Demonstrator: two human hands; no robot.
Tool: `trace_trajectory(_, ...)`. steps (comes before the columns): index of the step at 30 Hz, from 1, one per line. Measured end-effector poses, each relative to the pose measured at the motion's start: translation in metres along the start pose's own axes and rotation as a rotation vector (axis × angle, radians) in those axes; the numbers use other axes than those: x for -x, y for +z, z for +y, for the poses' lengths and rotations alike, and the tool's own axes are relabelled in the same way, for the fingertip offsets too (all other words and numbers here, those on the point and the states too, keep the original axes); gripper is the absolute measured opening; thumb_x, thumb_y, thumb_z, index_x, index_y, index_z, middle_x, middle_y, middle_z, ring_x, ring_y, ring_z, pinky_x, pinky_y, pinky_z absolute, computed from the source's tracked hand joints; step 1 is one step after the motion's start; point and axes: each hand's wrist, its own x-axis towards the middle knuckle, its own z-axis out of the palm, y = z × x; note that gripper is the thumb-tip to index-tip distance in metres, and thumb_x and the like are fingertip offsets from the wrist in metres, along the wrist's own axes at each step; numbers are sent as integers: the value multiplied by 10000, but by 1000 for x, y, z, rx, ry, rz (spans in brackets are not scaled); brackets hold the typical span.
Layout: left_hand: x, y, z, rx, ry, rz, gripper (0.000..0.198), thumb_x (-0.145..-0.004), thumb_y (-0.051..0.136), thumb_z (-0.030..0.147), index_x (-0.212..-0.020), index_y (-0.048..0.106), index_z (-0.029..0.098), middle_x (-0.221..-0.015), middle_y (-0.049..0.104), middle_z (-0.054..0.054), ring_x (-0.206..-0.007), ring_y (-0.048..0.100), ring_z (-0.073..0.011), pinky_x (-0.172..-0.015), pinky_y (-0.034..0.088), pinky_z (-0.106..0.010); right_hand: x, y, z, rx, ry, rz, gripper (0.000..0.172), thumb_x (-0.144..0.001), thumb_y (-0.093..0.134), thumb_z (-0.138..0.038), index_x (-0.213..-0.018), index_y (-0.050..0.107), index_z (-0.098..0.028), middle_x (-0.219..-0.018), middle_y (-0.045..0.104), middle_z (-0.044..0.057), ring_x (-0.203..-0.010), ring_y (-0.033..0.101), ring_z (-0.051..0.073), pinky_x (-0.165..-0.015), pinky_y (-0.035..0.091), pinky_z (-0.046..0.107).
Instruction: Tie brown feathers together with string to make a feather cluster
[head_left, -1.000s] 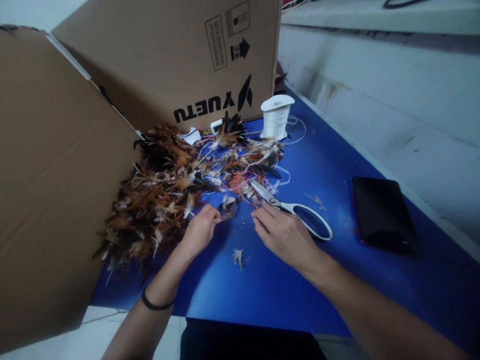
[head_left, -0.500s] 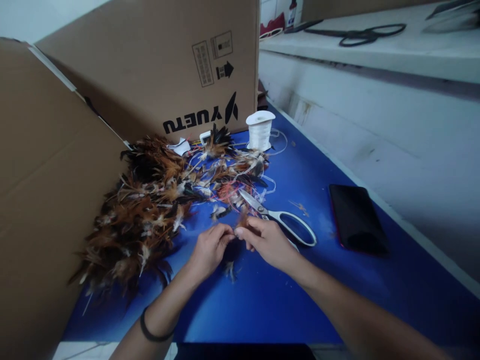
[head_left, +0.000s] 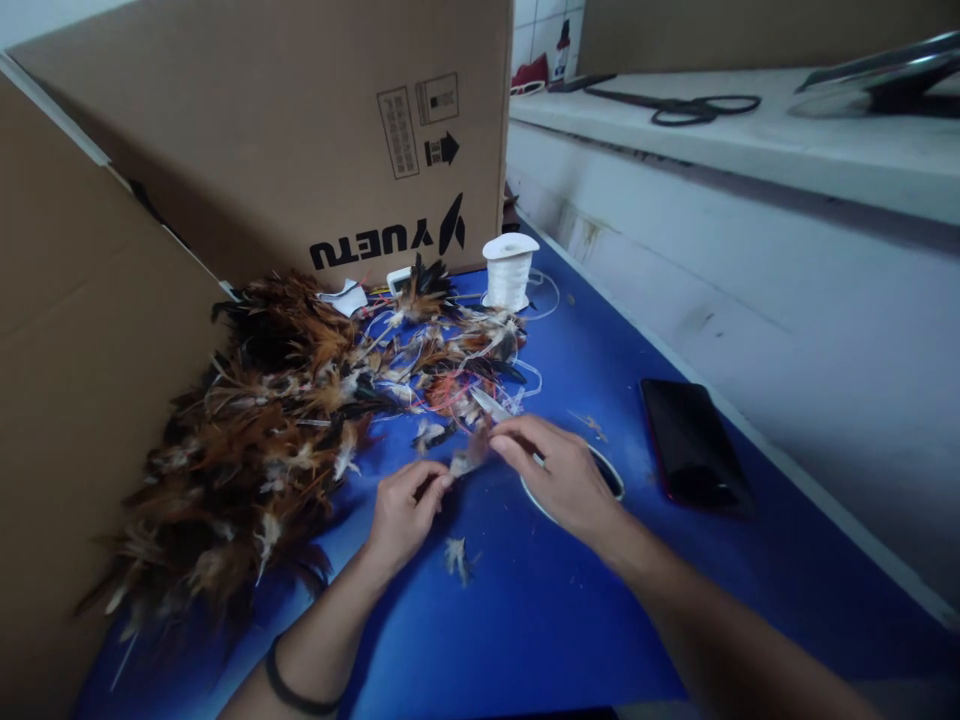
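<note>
A heap of brown, black and white feathers (head_left: 277, 420) tangled with thin cord lies on the blue table (head_left: 570, 600). My left hand (head_left: 401, 515) and my right hand (head_left: 559, 475) sit just in front of the heap, fingers pinched together. Between them they hold a small feather (head_left: 469, 460). The right hand covers part of the white-handled scissors (head_left: 600, 470); the blades (head_left: 491, 405) point into the heap. A loose feather tuft (head_left: 456, 555) lies on the table below my hands.
Two big cardboard boxes (head_left: 300, 140) wall in the left and back. A white spool of cord (head_left: 508, 270) stands at the back. A dark phone (head_left: 694, 445) lies to the right. Black scissors (head_left: 675, 105) rest on the white ledge behind.
My hands came together from apart and pinched a small feather. They now hold it between them, the right hand lying over the scissors' handles. The view has shifted.
</note>
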Motion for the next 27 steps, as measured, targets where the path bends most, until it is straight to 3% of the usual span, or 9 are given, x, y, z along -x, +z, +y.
trace_trajectory(3,-2,-1,-4,141,-128,64,183,-843,539,316,-748,612,179,-516,539,32,-457,500,-87,-497,392,-196,-5,-4,17,387,-51,66,153,-849,542,-272,-952,592,-171,-922,634,81,-863,569,227,-779,429,352)
trace_trajectory(7,-4,-3,-8,298,-228,123,212,-829,551,355,-745,599,166,-510,522,36,-450,478,-80,-466,381,-187,-9,5,29,650,-37,-30,191,-820,568,-277,-957,598,-148,-902,629,106,-866,559,265,-775,429,368)
trace_trajectory(11,-4,-3,-8,375,-270,148,218,-814,566,357,-732,593,156,-507,518,38,-442,460,-71,-448,368,-179,-12,13,29,630,15,-20,213,-791,565,-188,-996,592,-138,-920,635,105,-854,578,250,-773,440,343)
trace_trajectory(16,-5,-3,-8,426,-289,174,216,-803,574,357,-730,596,155,-493,516,41,-438,457,-68,-436,365,-171,-12,7,31,469,40,14,275,-743,572,-133,-1016,599,-153,-886,645,77,-800,602,217,-733,461,310)
trace_trajectory(21,-7,-2,-9,466,-319,178,228,-791,590,365,-710,592,151,-478,508,44,-425,446,-63,-425,360,-167,-14,-9,37,383,39,187,276,-760,560,-184,-1029,621,-179,-865,635,54,-774,607,195,-747,470,301)
trace_trajectory(27,-7,-2,-11,509,-346,197,225,-788,598,369,-731,588,152,-495,517,43,-425,437,-58,-421,352,-166,-25,-23,59,533,142,340,253,-751,553,-186,-982,656,-176,-820,626,63,-739,603,206,-715,464,311)
